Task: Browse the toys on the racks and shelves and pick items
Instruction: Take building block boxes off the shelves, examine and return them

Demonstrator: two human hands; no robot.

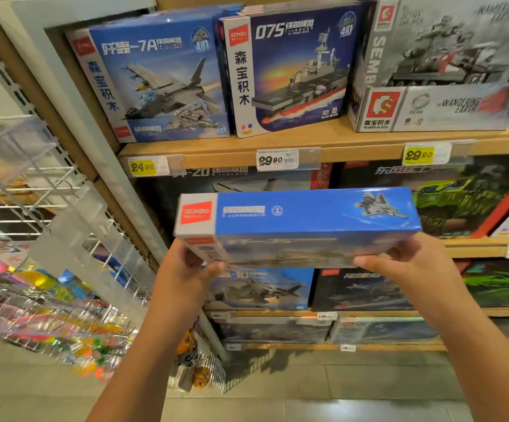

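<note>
A long blue building-block box (302,220) with a red logo patch and a small jet picture is held out level in front of the wooden shelves, its narrow top side facing me. My left hand (186,269) grips its left end, thumb under the front face. At the right end, my right hand (411,260) holds it the same way. On the shelf above stand a jet-plane box (155,80), a warship box (289,68) and a grey tank box (442,62).
Wooden shelves (338,144) carry yellow and white price tags, with more boxed sets on the lower levels (466,196). A white wire rack (49,208) with bright packaged toys juts out at the left. Below is grey tiled floor (338,385).
</note>
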